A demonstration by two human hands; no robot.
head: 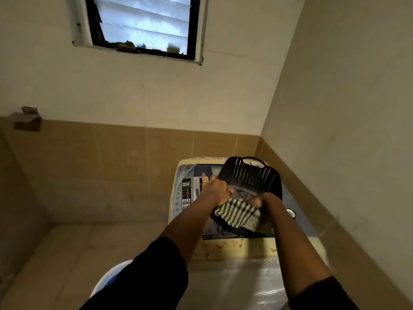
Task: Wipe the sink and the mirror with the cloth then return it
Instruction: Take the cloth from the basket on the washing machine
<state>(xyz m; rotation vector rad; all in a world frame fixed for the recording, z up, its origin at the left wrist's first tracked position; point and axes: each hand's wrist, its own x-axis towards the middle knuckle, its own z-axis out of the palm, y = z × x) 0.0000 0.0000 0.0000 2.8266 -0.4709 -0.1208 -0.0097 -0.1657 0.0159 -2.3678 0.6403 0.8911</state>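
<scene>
A striped green and dark cloth (237, 214) hangs over the near rim of a black perforated plastic basket (252, 175). The basket stands on top of a washing machine (223, 245) in the room's corner. My left hand (215, 190) grips the cloth's left upper edge at the basket rim. My right hand (262, 201) holds the cloth's right upper edge, fingers curled into the fabric. Both hands are close together over the basket's front. No sink or mirror is in view.
Tiled walls meet in a corner right behind the washing machine. A louvred window (143, 23) sits high on the far wall. A small wall shelf (26, 118) is at the left. A white and blue rounded object (111, 278) lies low by my left arm.
</scene>
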